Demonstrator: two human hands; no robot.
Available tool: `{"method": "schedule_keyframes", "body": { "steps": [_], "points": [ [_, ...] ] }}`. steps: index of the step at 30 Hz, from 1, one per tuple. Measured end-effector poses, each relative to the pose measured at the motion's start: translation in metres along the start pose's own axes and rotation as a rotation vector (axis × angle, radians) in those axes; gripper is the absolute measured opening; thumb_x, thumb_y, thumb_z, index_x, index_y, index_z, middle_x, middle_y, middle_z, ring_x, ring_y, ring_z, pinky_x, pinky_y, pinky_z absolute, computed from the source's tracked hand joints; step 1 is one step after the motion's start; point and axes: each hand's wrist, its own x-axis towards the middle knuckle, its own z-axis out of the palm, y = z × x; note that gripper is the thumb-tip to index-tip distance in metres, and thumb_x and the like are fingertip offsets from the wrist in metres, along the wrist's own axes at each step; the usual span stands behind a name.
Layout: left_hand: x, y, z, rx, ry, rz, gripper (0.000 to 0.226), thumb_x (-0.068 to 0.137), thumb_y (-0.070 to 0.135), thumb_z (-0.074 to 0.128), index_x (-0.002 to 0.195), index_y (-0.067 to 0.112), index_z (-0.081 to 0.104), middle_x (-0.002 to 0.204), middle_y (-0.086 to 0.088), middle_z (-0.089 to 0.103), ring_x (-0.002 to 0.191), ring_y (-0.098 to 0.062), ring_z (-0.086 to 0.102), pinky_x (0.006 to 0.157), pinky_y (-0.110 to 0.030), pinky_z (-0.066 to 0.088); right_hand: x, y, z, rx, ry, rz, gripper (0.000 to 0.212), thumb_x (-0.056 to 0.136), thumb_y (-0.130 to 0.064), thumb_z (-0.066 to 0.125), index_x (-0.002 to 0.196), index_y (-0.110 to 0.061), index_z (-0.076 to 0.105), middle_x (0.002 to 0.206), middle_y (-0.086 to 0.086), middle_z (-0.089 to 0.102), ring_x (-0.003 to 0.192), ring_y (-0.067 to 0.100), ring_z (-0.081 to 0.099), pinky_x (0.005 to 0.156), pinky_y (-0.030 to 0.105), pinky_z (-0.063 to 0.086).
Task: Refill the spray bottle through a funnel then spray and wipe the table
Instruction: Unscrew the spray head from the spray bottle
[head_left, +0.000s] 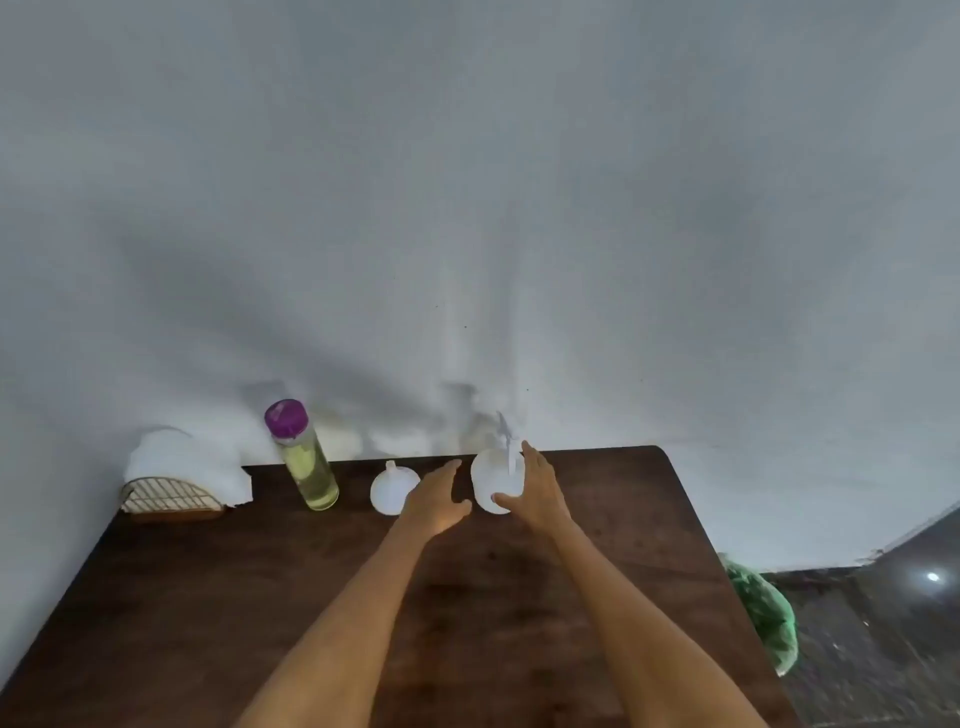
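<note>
Cloth (182, 462), white and bunched, is lying farthest to the left of both hands, partly draped over a woven basket (169, 501) at the table's far left corner. Nearer the hands, a clear bottle (306, 462) with a purple cap and pale yellow liquid is standing upright against the wall. A white funnel (392, 488) is resting mouth-down, spout up, just left of the left hand (436, 501). That hand is hovering open, fingers extended, gripping nothing, between the funnel and the white spray bottle (493, 480). The spray bottle is standing at the table's (208, 597) far edge, and the right hand (535, 488) is curling around its right side, thumb touching its lower front, fingers along its side. A green bag (766, 618) is hanging well right of the right forearm, beyond the table's edge.
</note>
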Motion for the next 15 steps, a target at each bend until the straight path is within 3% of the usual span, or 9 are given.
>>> {"method": "schedule_keyframes", "body": {
  "steps": [5, 11, 15],
  "points": [
    [0.04, 0.008, 0.007, -0.056, -0.061, 0.065, 0.065, 0.091, 0.028, 0.057, 0.148, 0.022, 0.025, 0.153, 0.0, 0.032, 0.141, -0.02, 0.031, 0.114, -0.035, 0.029, 0.027, 0.002, 0.007, -0.008, -0.046, 0.023, 0.088, 0.067, -0.033, 0.079, 0.138, -0.007, 0.033, 0.137, 0.009, 0.043, 0.129, 0.025, 0.04, 0.107, 0.04, 0.039],
    [0.035, 0.017, 0.027, -0.194, 0.001, 0.052, 0.048, 0.094, 0.026, 0.054, 0.139, 0.016, 0.043, 0.142, -0.005, 0.049, 0.131, -0.023, 0.046, 0.108, -0.034, 0.038, 0.027, 0.009, 0.011, -0.047, -0.06, 0.046, 0.083, 0.068, -0.041, 0.076, 0.135, -0.008, 0.041, 0.133, 0.008, 0.052, 0.124, 0.027, 0.049, 0.105, 0.039, 0.042],
    [0.006, 0.022, 0.04, -0.186, 0.054, 0.049, 0.045, 0.092, 0.029, 0.056, 0.134, 0.016, 0.049, 0.132, -0.005, 0.058, 0.122, -0.022, 0.055, 0.103, -0.034, 0.045, -0.009, -0.003, -0.001, -0.038, -0.061, 0.009, 0.05, 0.074, -0.029, 0.075, 0.116, -0.007, 0.06, 0.112, 0.012, 0.067, 0.103, 0.027, 0.064, 0.093, 0.039, 0.053]
  ]
}}
